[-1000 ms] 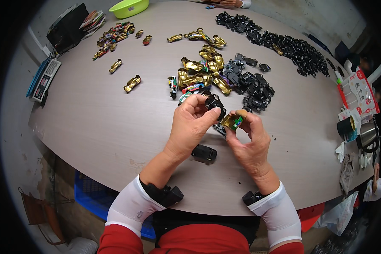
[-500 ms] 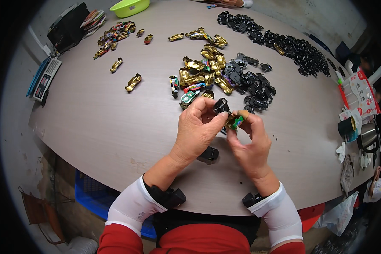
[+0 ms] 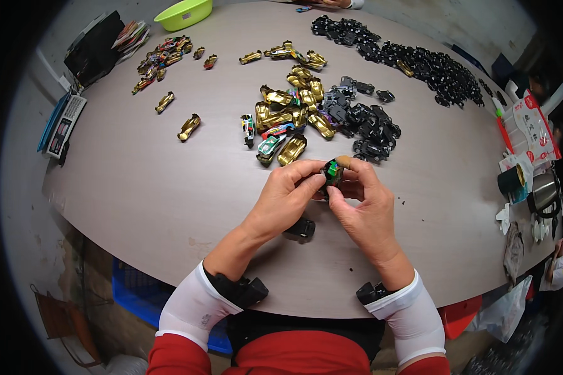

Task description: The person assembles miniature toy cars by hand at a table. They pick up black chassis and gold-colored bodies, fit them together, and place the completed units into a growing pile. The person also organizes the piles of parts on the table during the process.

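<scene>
My left hand point(image 3: 288, 195) and my right hand point(image 3: 363, 203) meet over the table's near side, both pinching one small toy car point(image 3: 331, 171) with a black underside and a green patch. My fingers hide most of it. A black toy car chassis point(image 3: 301, 229) lies on the table just below my left hand. Ahead of the hands lies a heap of gold toy car bodies point(image 3: 292, 111), with a pile of black chassis parts point(image 3: 364, 122) to its right.
The round grey table point(image 3: 137, 187) also carries two single gold car bodies point(image 3: 189, 127), a cluster of coloured cars point(image 3: 162, 59), a green bowl point(image 3: 182, 12), a calculator point(image 3: 61, 124) at the left and a long row of black parts point(image 3: 419, 59) at the back right. Cups and a kettle point(image 3: 541, 194) stand at the right edge.
Both hands have drawn closer together around the small car and turned it between the fingers. The black chassis on the table stays where it was.
</scene>
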`<state>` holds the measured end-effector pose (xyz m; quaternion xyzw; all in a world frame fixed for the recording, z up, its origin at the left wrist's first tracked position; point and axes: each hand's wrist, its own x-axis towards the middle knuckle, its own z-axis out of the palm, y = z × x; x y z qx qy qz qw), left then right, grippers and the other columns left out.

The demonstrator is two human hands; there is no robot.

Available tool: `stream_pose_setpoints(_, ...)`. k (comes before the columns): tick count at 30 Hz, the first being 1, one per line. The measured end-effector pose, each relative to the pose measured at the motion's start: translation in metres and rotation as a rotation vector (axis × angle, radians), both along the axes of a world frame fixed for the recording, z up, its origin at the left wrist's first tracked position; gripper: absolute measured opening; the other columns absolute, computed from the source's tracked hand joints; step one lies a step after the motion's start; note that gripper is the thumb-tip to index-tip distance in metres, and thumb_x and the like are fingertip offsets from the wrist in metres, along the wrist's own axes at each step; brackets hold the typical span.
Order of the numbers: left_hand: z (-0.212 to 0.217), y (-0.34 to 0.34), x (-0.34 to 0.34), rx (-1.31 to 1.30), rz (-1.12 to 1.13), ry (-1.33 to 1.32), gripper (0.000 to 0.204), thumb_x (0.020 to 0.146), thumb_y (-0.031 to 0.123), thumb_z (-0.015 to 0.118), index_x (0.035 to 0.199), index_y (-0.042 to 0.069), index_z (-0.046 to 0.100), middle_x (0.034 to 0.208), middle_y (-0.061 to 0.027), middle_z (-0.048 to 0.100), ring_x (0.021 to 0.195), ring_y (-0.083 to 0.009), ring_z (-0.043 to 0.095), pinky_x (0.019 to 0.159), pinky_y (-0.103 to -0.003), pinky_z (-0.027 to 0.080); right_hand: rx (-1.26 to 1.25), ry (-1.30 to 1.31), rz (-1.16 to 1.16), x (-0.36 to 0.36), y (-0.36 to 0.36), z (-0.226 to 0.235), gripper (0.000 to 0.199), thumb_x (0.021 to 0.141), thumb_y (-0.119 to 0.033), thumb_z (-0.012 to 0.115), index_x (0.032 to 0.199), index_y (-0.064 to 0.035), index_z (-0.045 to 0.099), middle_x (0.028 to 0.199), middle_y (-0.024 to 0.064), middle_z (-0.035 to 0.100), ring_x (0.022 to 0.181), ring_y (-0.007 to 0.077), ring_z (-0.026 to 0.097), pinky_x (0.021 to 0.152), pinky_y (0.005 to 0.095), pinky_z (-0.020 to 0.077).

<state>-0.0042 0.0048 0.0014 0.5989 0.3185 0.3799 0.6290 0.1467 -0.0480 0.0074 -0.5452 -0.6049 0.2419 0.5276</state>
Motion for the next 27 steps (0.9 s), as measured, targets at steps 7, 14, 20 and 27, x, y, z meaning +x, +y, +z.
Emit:
stream_pose_setpoints(7,-0.0034,0.0003,-0.0016,0.227,0.029,0.069,0.018,0.094,0.002,0.053,0.108,-0.006,0.062,0.097,-0.006,0.06,0.085,-0.0119,0.062,0.076,-0.026,0.055,0.006,0.055,0.029,0.001,0.0012,-0.0022,0.032,0.077,0.003,0.065,0.108,-0.0023,0.058,0.091,0.0103,0.067,0.08,0.0191,0.069,0.072,0.0302,0.0564)
stream_pose_setpoints(14,-0.0033,0.0004,-0.0009,0.341,0.091,0.082,0.014,0.091,-0.003,0.056,0.101,-0.007,0.064,0.092,-0.0068,0.061,0.083,-0.0129,0.062,0.073,-0.025,0.055,0.056,-0.009,0.031,0.003,0.0018,-0.0079,0.03,0.078,0.003,0.065,0.107,-0.0004,0.058,0.092,0.0086,0.067,0.083,0.0185,0.07,0.076,0.0298,0.0562)
stream_pose_setpoints(20,-0.0013,-0.001,-0.0007,0.439,0.114,0.114,0.015,0.089,-0.005,0.057,0.101,-0.006,0.064,0.088,-0.0073,0.062,0.079,-0.0132,0.062,0.071,-0.025,0.054,0.054,0.032,0.017,-0.0003,0.0001,-0.0038,0.027,0.077,0.005,0.065,0.103,-0.0001,0.058,0.089,0.0084,0.066,0.079,0.0178,0.068,0.072,0.0296,0.0559)
stream_pose_setpoints(27,0.0006,-0.0038,0.0011,0.533,0.154,0.156,0.015,0.088,-0.005,0.058,0.101,-0.006,0.065,0.089,-0.0066,0.064,0.079,-0.0127,0.062,0.071,-0.024,0.053,0.095,0.007,0.013,0.0003,-0.0005,-0.005,0.032,0.076,0.005,0.065,0.106,-0.001,0.059,0.094,0.012,0.066,0.08,0.0196,0.068,0.069,0.032,0.0549)
